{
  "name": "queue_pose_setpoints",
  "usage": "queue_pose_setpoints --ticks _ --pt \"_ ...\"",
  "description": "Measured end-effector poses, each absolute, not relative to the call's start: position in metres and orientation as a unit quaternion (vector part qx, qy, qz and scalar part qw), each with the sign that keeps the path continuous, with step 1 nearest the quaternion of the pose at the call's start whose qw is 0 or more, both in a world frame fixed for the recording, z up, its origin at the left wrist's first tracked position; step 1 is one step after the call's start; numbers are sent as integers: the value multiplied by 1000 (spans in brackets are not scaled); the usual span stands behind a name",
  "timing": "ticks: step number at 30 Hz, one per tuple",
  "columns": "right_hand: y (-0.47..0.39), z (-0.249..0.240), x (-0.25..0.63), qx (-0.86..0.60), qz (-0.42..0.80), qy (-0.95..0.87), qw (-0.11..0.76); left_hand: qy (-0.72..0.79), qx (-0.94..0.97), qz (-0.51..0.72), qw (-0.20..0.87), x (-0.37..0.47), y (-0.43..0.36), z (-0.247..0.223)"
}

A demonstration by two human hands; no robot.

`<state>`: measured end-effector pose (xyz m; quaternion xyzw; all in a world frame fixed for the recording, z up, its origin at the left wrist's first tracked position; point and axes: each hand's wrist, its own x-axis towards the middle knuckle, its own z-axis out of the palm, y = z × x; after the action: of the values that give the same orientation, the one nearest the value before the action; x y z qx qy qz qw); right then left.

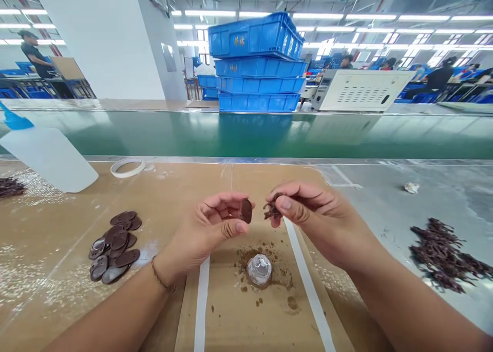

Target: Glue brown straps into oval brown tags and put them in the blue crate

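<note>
Far left, a small dark heap of brown scraps (11, 187) sits at the table edge, and just beside it a translucent squeeze bottle (48, 156) with a blue cap lies tilted on the brown work surface (57, 223). A white tape ring (128, 167) lies flat behind it, near the green conveyor belt (246, 134). Moving in, a pile of brown oval leather pieces (114, 247) is stacked loosely, well apart from the hands. Now the left hand (210, 229): fingers curled, pinching one brown oval piece (246, 211) upright between thumb and fingertips, raised above the table. Right next to it, almost touching, the right hand (308, 216) grips a small tangle of brown trimmings (271, 210) between thumb and forefinger. Directly below both hands, a small clear glass dish (259, 269) stands on cardboard, ringed by brown crumbs and dust, between two white tape strips. Further right, a crumpled white scrap (411, 188) lies on the grey surface, and a large heap of dark brown strips (447, 257) spreads near the right forearm. Beyond the belt, stacked blue crates (256, 64) and a beige machine (358, 89).
</note>
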<state>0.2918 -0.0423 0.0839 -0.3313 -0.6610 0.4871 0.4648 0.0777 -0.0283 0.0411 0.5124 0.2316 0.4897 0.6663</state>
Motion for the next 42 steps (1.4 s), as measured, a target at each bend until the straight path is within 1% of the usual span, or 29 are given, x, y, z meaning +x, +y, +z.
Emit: queue_pose_setpoints --ticks 4,13,20,27,34,42 --pt "-46 89 285 -340 479 -679 441 228 502 485 679 79 -30 43" --pt "-50 95 279 -323 495 -671 447 221 492 474 696 82 -32 45" --pt "-53 100 276 -356 445 -695 437 238 488 471 696 83 -33 49" --pt "-51 94 276 -370 380 -722 444 242 489 469 694 82 -32 48" --pt "-52 92 275 -382 373 -724 437 249 486 473 691 82 -32 46" --pt "-54 89 269 -384 340 -732 449 275 476 484 681 82 -31 45"
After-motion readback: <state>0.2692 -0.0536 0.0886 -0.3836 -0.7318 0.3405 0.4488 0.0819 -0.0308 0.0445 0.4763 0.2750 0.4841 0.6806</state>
